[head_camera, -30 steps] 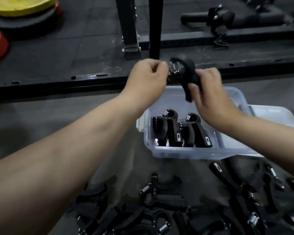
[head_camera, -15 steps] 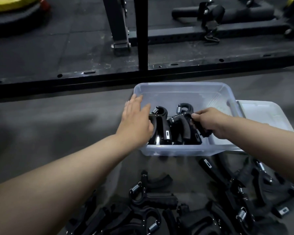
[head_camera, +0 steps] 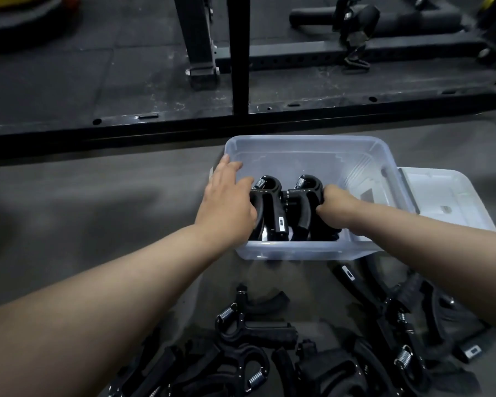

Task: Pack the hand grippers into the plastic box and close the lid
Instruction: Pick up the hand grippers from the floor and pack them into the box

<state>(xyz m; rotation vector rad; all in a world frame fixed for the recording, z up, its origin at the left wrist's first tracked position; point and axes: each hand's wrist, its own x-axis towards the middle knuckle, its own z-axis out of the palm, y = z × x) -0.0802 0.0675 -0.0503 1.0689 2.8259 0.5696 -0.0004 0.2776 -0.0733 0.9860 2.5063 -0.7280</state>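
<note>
A clear plastic box [head_camera: 298,156] stands on the floor ahead of me. Black hand grippers with steel springs stand side by side in it, one at the left [head_camera: 271,207] and one beside it [head_camera: 302,207]. My right hand [head_camera: 335,207] is inside the box, fist closed on a gripper at the right end of that row; the hand mostly hides it. My left hand [head_camera: 226,202] lies with fingers spread over the box's left rim, thumb against the left gripper. The white lid [head_camera: 447,202] lies flat to the right of the box.
Several loose hand grippers lie on the floor in front of the box, some near the middle [head_camera: 255,330] and some at the right [head_camera: 407,325]. A black rack beam [head_camera: 155,130] and an upright post [head_camera: 238,53] stand just behind the box. A weight plate [head_camera: 20,12] lies far left.
A second ago both hands held a gripper in the air above the box. My right hand has brought it down into the row; my left hand let go and settled on the left rim.
</note>
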